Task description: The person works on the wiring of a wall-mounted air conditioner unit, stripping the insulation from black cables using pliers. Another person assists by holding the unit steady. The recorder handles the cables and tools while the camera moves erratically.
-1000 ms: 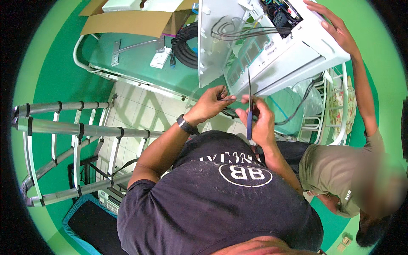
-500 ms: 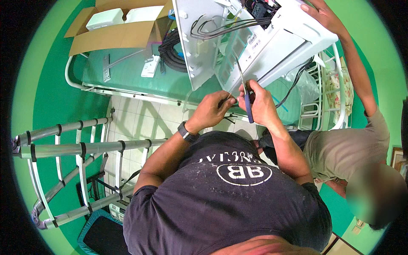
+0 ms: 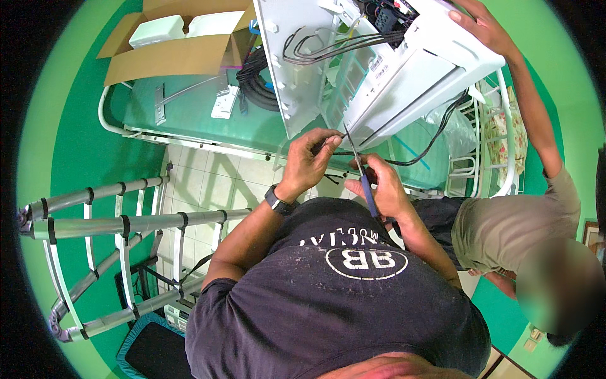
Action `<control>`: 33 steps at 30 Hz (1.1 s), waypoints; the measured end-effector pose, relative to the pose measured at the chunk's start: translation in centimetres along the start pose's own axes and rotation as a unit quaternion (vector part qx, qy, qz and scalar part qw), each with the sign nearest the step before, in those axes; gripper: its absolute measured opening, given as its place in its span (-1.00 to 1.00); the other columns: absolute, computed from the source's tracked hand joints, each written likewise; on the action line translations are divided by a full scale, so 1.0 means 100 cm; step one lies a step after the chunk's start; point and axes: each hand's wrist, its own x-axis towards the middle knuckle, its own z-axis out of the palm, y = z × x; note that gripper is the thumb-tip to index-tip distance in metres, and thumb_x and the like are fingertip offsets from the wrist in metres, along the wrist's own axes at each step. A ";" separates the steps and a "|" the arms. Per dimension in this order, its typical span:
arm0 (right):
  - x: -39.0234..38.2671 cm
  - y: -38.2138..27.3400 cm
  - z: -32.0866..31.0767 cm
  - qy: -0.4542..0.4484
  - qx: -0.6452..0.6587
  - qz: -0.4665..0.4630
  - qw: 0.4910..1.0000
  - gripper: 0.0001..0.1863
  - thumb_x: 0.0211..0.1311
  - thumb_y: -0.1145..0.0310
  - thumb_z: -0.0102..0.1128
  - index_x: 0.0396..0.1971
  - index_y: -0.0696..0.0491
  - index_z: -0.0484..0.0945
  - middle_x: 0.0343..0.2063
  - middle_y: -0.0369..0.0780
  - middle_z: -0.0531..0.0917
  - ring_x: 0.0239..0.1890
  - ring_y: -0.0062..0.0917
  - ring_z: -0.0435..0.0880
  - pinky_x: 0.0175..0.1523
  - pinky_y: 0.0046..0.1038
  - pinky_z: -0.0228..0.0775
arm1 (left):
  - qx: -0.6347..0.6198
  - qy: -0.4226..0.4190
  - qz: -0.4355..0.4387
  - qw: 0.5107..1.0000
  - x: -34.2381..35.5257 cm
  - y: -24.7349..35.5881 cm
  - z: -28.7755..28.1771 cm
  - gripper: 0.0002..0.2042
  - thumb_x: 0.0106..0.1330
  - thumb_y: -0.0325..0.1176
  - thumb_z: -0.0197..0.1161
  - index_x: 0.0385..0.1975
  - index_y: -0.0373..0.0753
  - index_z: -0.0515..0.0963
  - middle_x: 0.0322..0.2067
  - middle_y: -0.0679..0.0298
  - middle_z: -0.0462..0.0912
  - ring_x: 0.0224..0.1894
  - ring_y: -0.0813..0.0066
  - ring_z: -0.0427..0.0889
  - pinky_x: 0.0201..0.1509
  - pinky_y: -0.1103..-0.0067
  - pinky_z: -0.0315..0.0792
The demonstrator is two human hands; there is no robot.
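My right hand (image 3: 386, 189) grips a pair of scissors (image 3: 367, 191) by the blue handles. Their metal blades point up and away, and the tips lie close to my left fingertips. In a pinch, my left hand (image 3: 310, 163) holds the end of a black cable (image 3: 440, 129). That cable loops from the right side of a white appliance unit (image 3: 410, 82) down toward my fingers, which hide part of it. Just beyond my hands stands the unit, tilted, with its front cover (image 3: 297, 76) swung out and wiring exposed. Several dark wires (image 3: 315, 55) hang out of it.
A co-worker's hand (image 3: 483, 28) steadies the unit's upper right. The unit rests on a green-topped bed (image 3: 183, 129) with a white frame. On it are an open cardboard box (image 3: 170, 68), a coil of black hose (image 3: 255, 88) and metal brackets. A folded ladder (image 3: 151, 222) lies left.
The scissors have come down and turned, their tips now at my left fingertips. My right hand has lowered toward me, and my left hand has shifted slightly left. The black cable's loop has moved.
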 end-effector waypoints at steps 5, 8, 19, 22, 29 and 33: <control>0.006 -0.010 0.006 0.078 -0.028 -0.069 0.994 -0.48 0.08 0.24 0.50 -0.04 0.23 0.55 -0.14 0.01 0.59 -0.10 -0.05 0.64 -0.01 -0.20 0.49 | -0.044 0.011 -0.019 0.999 -0.002 0.003 0.005 -0.83 0.44 -0.39 0.30 -0.13 -0.34 0.67 -0.35 0.27 0.71 -0.32 0.61 0.61 -0.19 0.59 0.53; 0.007 -0.013 0.008 0.100 -0.051 -0.086 0.990 -0.49 0.08 0.28 0.48 -0.03 0.25 0.54 -0.13 0.02 0.58 -0.09 -0.02 0.64 0.00 -0.17 0.49 | -0.071 0.005 -0.042 0.997 -0.002 0.001 0.006 -0.82 0.45 -0.34 0.31 -0.17 -0.35 0.65 -0.38 0.37 0.65 -0.28 0.67 0.51 -0.15 0.65 0.44; 0.014 -0.015 0.006 0.090 -0.056 -0.089 0.990 -0.45 0.07 0.25 0.52 -0.03 0.25 0.52 -0.15 0.02 0.57 -0.12 -0.03 0.65 -0.03 -0.16 0.49 | -0.042 -0.001 -0.046 0.998 0.000 0.005 0.003 -0.87 0.43 -0.39 0.30 -0.21 -0.34 0.63 -0.43 0.42 0.58 -0.34 0.70 0.45 -0.21 0.67 0.40; 0.016 -0.015 0.006 0.093 -0.046 -0.102 0.989 -0.45 0.07 0.24 0.53 -0.03 0.25 0.52 -0.17 0.01 0.57 -0.14 -0.04 0.65 -0.04 -0.16 0.49 | -0.037 0.003 -0.031 0.999 0.001 0.003 0.004 -0.88 0.43 -0.40 0.30 -0.22 -0.34 0.63 -0.43 0.42 0.57 -0.34 0.70 0.45 -0.21 0.67 0.39; 0.018 -0.019 0.004 0.086 -0.045 -0.096 0.991 -0.44 0.10 0.19 0.52 -0.04 0.26 0.52 -0.18 0.01 0.58 -0.13 -0.04 0.64 -0.03 -0.16 0.49 | -0.069 0.008 -0.021 0.997 0.002 -0.002 0.008 -0.89 0.44 -0.42 0.30 -0.23 -0.33 0.61 -0.42 0.44 0.55 -0.34 0.71 0.44 -0.23 0.69 0.38; 0.019 -0.017 0.004 0.088 -0.044 -0.107 0.989 -0.43 0.11 0.17 0.52 -0.05 0.25 0.52 -0.18 0.01 0.58 -0.14 -0.03 0.65 -0.04 -0.16 0.49 | -0.062 0.004 -0.030 0.998 0.000 -0.003 0.008 -0.89 0.45 -0.41 0.30 -0.23 -0.33 0.61 -0.42 0.44 0.56 -0.34 0.71 0.44 -0.22 0.69 0.38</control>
